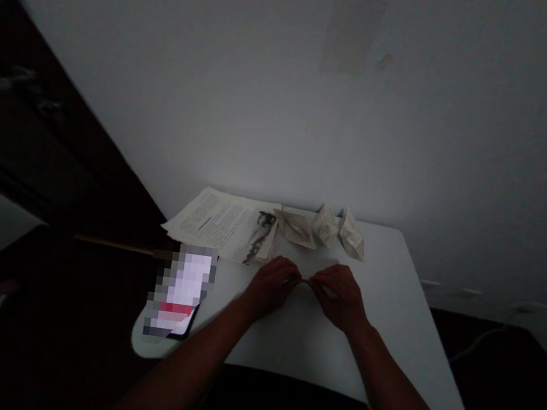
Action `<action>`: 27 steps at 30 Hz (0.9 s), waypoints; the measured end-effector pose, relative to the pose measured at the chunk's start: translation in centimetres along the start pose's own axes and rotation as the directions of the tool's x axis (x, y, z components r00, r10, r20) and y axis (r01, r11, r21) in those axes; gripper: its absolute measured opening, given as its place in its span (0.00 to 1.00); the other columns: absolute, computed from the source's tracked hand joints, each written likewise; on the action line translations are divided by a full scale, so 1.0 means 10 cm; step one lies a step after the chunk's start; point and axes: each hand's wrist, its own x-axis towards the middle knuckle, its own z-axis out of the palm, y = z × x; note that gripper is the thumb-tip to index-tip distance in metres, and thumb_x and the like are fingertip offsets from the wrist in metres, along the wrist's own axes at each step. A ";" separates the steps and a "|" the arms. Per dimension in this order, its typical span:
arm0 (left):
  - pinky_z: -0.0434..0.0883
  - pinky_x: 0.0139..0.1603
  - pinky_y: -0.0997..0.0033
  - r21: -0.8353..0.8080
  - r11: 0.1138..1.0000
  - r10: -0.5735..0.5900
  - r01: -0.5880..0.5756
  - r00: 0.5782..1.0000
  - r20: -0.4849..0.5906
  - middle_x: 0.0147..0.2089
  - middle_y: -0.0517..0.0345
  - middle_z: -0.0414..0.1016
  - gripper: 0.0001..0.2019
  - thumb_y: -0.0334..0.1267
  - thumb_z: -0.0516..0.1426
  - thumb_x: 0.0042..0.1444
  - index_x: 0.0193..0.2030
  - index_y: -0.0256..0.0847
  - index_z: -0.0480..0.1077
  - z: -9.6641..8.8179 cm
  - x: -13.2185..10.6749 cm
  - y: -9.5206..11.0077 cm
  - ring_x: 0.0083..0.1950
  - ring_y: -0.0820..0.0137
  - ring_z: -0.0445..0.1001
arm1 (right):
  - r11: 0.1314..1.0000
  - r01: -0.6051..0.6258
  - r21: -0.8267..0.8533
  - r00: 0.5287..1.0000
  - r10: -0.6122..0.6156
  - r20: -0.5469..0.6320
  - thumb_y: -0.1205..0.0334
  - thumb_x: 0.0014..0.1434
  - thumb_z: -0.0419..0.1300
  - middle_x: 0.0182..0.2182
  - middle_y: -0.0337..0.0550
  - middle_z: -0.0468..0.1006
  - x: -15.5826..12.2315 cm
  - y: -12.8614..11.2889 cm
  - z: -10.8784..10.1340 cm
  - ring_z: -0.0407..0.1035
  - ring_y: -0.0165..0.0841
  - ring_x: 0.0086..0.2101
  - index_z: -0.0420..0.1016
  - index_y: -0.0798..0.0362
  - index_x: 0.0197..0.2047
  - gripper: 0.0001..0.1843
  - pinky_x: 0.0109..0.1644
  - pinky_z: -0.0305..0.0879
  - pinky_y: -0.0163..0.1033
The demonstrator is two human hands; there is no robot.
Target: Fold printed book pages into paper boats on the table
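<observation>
Over the middle of the white table, my left hand and my right hand come close together, fingers pinched. Between their fingertips shows a thin edge of folded paper; most of it is hidden by the fingers. Just beyond the hands, three folded paper boats stand in a row: a tan paper boat at the left, a paler paper boat in the middle and another paper boat at the right. Printed text shows on the paler ones.
An open printed book lies at the table's back left. A phone with its screen lit, partly blurred out, rests at the left edge of the white table. A wall rises behind; a dark door stands left.
</observation>
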 end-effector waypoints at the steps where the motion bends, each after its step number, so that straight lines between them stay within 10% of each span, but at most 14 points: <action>1: 0.70 0.41 0.68 -0.010 1.000 -0.001 0.001 1.000 0.003 0.34 0.53 0.71 0.04 0.33 0.53 0.58 0.35 0.37 0.68 0.00 0.00 0.00 0.38 0.70 0.69 | 1.000 0.001 0.001 1.000 -0.001 0.004 0.67 0.54 0.61 0.28 0.40 0.78 0.00 0.00 0.00 0.69 0.32 0.31 0.73 0.50 0.34 0.03 0.41 0.63 0.43; 27: 0.70 0.41 0.67 -0.027 0.997 -0.077 0.076 0.996 -0.051 0.34 0.54 0.72 0.03 0.35 0.55 0.57 0.34 0.38 0.68 0.02 -0.03 -0.03 0.38 0.70 0.70 | 1.000 -0.014 -0.010 0.999 0.013 -0.047 0.68 0.54 0.60 0.28 0.41 0.77 0.01 -0.01 -0.04 0.69 0.33 0.30 0.73 0.50 0.33 0.04 0.39 0.64 0.44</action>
